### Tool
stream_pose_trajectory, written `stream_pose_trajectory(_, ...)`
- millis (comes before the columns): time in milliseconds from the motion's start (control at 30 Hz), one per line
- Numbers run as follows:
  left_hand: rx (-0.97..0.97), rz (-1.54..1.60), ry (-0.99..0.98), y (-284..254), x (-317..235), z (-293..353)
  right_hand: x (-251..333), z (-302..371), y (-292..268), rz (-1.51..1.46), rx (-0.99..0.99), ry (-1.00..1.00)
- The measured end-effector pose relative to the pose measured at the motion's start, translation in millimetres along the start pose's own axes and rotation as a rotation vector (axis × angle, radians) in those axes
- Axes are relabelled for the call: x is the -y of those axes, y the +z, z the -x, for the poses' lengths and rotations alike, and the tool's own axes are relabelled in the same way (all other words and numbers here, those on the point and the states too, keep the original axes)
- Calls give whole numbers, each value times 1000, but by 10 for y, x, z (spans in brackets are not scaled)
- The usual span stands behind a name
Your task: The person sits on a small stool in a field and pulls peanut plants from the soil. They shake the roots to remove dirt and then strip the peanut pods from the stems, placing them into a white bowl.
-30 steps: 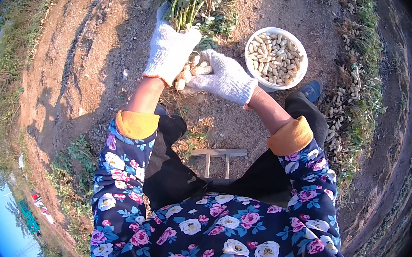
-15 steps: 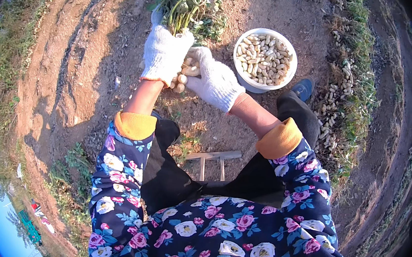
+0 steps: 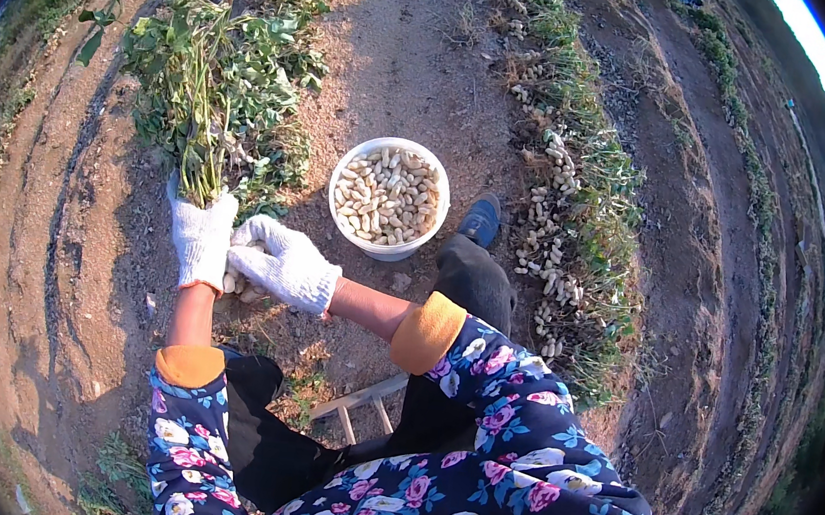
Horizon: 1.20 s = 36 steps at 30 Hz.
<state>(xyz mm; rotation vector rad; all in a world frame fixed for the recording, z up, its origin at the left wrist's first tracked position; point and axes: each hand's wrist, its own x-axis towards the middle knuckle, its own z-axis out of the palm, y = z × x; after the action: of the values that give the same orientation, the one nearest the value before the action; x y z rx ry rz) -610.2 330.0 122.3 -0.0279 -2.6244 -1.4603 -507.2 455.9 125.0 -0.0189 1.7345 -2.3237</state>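
Observation:
My left hand, in a white knit glove, is closed round the stems of an uprooted peanut plant. The leafy top points away from me. Close against it, my gloved right hand has its fingers curled over the pods at the root end. Some pale peanuts show below the gloves; the fingertips and the rest of the pods are hidden. To the right of both hands stands a round white bucket, holding many loose peanuts.
Along the right lies a row of pulled peanut plants with pods exposed. My blue shoe is between that row and the bucket. A wooden frame shows between my legs. Bare soil ridges run on the left.
The whole view has swung, so the hands, plant and bucket sit lower and farther left in it. Both hands stay at the plant's root end, and fewer pods show between them.

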Motion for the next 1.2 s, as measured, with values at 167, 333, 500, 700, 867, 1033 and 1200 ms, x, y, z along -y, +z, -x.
stream_pose_trajectory(167, -112, 76, 61, 118, 282, -96, -1, 19, 14, 508, -121, -210)
stream_pose_trajectory(333, -152, 172, 35, 230, 446, -188, -69, 28, 36, 606, -193, -384)
stream_pose_trajectory(500, -52, 170, -118, 219, -77, 40, -87, 37, 5, 801, -288, -558)
stream_pose_trajectory(700, -299, 26, 23, 66, -33, -152, -38, 533, 350, 997, 218, -834)
stream_pose_trajectory(867, -245, 184, -58, 29, 71, -164, 297, 261, -327, 838, -196, -503)
stream_pose_trajectory(1033, -208, 275, -9, 87, -26, -150, 254, 144, -702, 1610, -532, -346)
stream_pose_trajectory(1200, -173, 358, -44, 86, -51, -47, 264, 94, -361, 891, -139, -286)
